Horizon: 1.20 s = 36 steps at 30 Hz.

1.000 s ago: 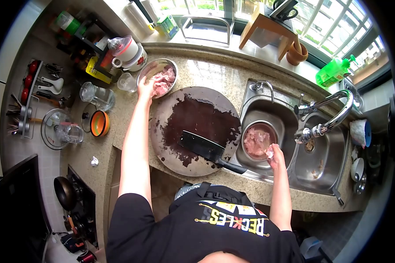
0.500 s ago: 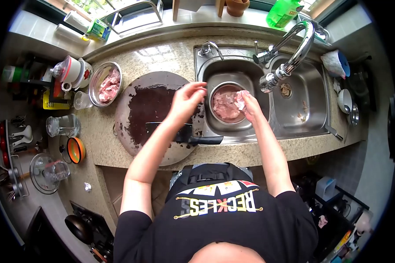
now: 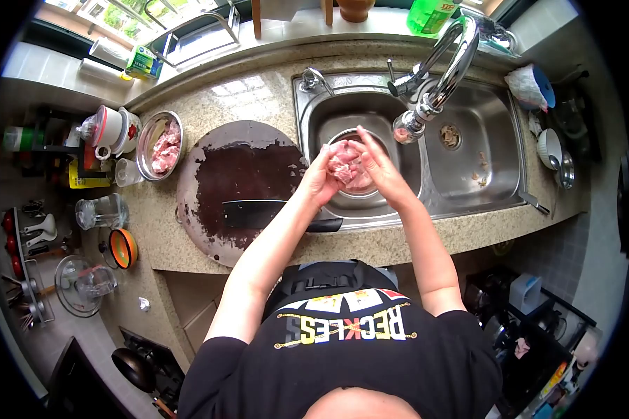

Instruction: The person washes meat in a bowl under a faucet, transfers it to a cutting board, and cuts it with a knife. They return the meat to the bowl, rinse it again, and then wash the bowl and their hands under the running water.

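Observation:
Pink raw meat [image 3: 345, 163] is held between my two hands above a round metal bowl [image 3: 360, 209] in the left sink basin. My left hand [image 3: 319, 179] curls against the meat's left side. On its right side my right hand [image 3: 382, 167] presses with fingers extended. More meat shows in the bowl beneath, partly hidden by my hands. To the left, a black cleaver [image 3: 253, 214] lies on the round, dark-stained chopping board [image 3: 199, 234], its handle over the board's right edge. A second metal bowl [image 3: 147, 149] with meat pieces [image 3: 166, 148] stands at the upper left.
A chrome faucet [image 3: 445, 73] arches over the sink, right of my hands. The right basin [image 3: 468, 178] has scraps in it. Left of the board are a clear cup [image 3: 128, 172], a glass jug [image 3: 101, 211] and an orange bowl [image 3: 124, 248].
My left hand has left the upper-left bowl and come over the sink bowl beside my right hand. Meat is now raised between both hands. The camera view has shifted.

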### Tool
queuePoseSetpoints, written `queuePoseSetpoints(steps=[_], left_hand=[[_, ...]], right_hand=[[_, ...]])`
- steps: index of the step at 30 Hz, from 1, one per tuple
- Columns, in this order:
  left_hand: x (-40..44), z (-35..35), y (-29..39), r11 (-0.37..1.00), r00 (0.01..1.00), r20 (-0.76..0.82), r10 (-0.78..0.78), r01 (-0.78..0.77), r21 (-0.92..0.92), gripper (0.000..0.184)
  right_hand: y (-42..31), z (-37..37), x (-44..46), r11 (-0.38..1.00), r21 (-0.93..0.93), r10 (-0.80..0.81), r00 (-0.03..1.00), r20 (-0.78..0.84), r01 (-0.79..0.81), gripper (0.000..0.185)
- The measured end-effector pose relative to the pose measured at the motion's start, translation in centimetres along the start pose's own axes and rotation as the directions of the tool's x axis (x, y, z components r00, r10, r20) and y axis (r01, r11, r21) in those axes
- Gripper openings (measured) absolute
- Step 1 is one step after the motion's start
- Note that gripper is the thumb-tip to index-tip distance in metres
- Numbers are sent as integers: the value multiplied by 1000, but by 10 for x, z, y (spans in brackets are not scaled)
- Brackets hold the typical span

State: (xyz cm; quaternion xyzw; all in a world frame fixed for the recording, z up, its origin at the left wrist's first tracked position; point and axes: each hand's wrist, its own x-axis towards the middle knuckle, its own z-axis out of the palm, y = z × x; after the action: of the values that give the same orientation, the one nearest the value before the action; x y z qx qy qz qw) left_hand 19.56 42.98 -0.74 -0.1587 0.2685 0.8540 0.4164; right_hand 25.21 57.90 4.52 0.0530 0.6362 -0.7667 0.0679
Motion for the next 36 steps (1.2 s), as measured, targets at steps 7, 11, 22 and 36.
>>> queuePoseSetpoints(steps=[7,11,22,36], left_hand=[[-12,1,17,995,998,25,-58,60,-82,37],[-14,-4,22,987,998,28,-56,60,-147,40],[-12,-4,27,987,998,-33,-46,40,-153,35],[-6,-3,24,995,989,-148,-22,7,-98,31]], right_hand=[[61,-41,12,912,341,298,941,-162,-230,45],[128,-64,22,876,320,445,863,-241,-362,43],[228,-35,48,342,-903,232,955,-187,-260,44],[225,-68,55,785,31,619,784,-49,-618,25]])
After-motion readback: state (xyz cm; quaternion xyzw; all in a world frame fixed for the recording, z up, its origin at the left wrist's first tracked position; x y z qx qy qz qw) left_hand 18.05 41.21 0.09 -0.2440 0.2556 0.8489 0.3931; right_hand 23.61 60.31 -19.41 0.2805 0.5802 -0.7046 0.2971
